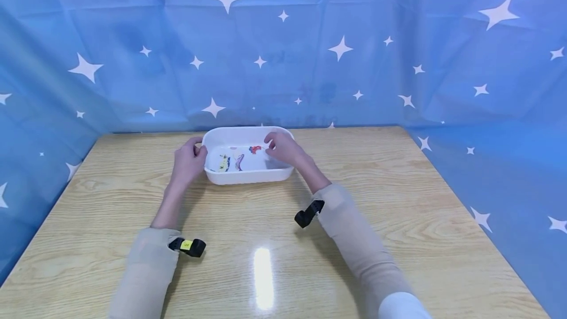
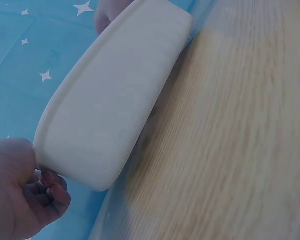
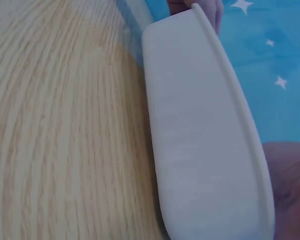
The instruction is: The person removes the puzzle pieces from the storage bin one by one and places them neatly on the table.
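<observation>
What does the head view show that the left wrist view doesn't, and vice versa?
Head only: the inside of the white tray, with yellow, purple and red shapes at its bottom, plus the beige sleeves and black wrist devices.

Left wrist only: a close-up of the left hand's curled fingertips by the tray's end, hidden from the head camera.

Both: the tray's outer wall, both hands (right hand only partly in the wrist view), wood tabletop, blue starred backdrop.

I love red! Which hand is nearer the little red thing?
Right. The right hand is just right of the red thing, over the white tub; the left hand holds the tub's left end.
</observation>
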The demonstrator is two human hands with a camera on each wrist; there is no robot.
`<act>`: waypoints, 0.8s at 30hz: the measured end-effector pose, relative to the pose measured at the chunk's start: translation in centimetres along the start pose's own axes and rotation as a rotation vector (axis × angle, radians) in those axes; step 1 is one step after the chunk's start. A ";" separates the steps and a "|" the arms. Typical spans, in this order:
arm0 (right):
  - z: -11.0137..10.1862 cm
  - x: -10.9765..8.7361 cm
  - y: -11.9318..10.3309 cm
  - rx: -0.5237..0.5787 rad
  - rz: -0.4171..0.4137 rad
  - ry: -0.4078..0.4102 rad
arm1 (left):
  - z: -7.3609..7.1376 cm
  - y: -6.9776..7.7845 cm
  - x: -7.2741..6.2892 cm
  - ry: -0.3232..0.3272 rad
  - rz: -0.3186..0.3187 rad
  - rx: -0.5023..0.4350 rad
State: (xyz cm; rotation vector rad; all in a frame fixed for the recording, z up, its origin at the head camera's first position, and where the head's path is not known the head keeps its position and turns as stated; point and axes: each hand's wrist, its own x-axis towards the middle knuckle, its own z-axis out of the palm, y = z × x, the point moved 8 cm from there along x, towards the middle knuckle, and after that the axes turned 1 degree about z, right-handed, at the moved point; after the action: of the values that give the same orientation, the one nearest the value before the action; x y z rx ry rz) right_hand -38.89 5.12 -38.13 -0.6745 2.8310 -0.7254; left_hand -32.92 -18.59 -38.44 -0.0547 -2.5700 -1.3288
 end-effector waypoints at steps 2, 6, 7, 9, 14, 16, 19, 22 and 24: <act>0.3 0.0 0.4 0.006 0.043 -0.018 | 0.2 0.1 0.0 0.002 -0.001 -0.001; 0.5 -0.2 1.0 -0.016 0.101 -0.028 | 0.7 0.3 0.0 0.003 0.001 -0.006; 0.6 -0.3 1.2 -0.023 0.116 -0.032 | 0.8 0.3 0.0 0.005 0.002 -0.004; 0.7 -0.3 1.3 -0.047 0.144 -0.045 | 1.0 0.3 0.1 0.006 0.000 -0.004; 0.8 -0.4 1.5 -0.112 0.186 -0.070 | 1.4 0.1 0.3 0.004 -0.019 -0.004; 0.9 -0.5 1.6 -0.116 0.195 -0.073 | 1.5 0.0 0.3 0.002 -0.026 -0.006; 1.0 -0.5 1.7 -0.104 0.211 -0.071 | 1.7 -0.3 0.3 0.002 -0.027 -0.006; 1.0 -0.6 1.8 -0.086 0.212 -0.066 | 1.8 -0.5 0.4 0.006 -0.026 0.000; 1.1 -0.6 1.7 -0.077 0.206 -0.063 | 1.8 -0.6 0.4 0.006 -0.027 -0.002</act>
State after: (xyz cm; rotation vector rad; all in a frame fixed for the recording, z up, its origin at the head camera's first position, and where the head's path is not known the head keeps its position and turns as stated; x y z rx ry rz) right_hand -38.74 6.32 -39.88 -0.3991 2.8273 -0.5535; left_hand -33.75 -17.50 -39.83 -0.0164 -2.5734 -1.3395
